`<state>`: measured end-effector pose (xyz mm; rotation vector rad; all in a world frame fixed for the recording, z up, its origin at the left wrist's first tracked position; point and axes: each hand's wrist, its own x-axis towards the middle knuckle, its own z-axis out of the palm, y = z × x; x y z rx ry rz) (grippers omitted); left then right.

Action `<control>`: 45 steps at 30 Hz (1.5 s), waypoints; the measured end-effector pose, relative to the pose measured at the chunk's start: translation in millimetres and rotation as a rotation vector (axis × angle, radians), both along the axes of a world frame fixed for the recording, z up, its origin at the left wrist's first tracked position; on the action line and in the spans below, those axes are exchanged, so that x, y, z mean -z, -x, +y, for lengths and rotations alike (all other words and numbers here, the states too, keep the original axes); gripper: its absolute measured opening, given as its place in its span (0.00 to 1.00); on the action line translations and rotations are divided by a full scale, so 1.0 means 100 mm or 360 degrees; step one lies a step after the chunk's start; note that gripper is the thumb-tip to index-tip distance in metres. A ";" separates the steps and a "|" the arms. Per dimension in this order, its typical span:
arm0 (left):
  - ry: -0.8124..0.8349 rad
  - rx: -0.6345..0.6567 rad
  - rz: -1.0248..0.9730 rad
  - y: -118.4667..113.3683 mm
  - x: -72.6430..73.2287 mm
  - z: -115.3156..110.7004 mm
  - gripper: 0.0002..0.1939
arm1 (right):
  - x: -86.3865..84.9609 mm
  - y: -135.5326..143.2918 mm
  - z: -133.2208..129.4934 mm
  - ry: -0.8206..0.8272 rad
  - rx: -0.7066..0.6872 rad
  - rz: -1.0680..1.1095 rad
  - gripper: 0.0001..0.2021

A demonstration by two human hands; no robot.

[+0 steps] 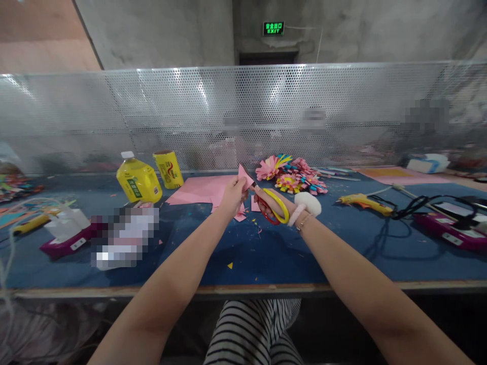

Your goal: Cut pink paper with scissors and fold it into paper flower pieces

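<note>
A folded piece of pink paper [245, 177] is pinched in my left hand [233, 193], its pointed tip facing up. My right hand [279, 199] grips scissors with one yellow and one red handle [282, 207]. Their blades meet the paper's right edge; how far apart the blades are I cannot tell. Below and behind my hands lie pink paper sheets [194, 189] and small cut scraps. Just beyond the scissors sits a heap of pink, yellow and blue fringed paper flowers [294, 175].
To the left stand a yellow liquid jug [139, 178], a yellow canister [168, 170] and a purple power strip [72, 241]. On the right are a yellow glue gun [365, 204], black cables and another purple power strip [449, 230]. A perforated metal panel [171, 116] runs along the back.
</note>
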<state>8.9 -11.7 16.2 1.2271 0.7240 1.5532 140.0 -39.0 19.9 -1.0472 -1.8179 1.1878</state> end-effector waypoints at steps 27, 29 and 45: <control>0.0103 0.0261 -0.0017 0.00 -0.01 -0.03 0.12 | 0.03 0.00 0.05 -0.0213 0.0125 -0.0096 0.25; 0.0095 0.0267 -0.0012 0.00 0.00 -0.02 0.12 | 0.02 -0.01 0.03 -0.0130 0.0100 -0.0056 0.24; 0.0113 0.0434 0.0155 0.00 0.01 -0.05 0.08 | 0.00 -0.04 0.09 -0.0478 0.0139 -0.0172 0.23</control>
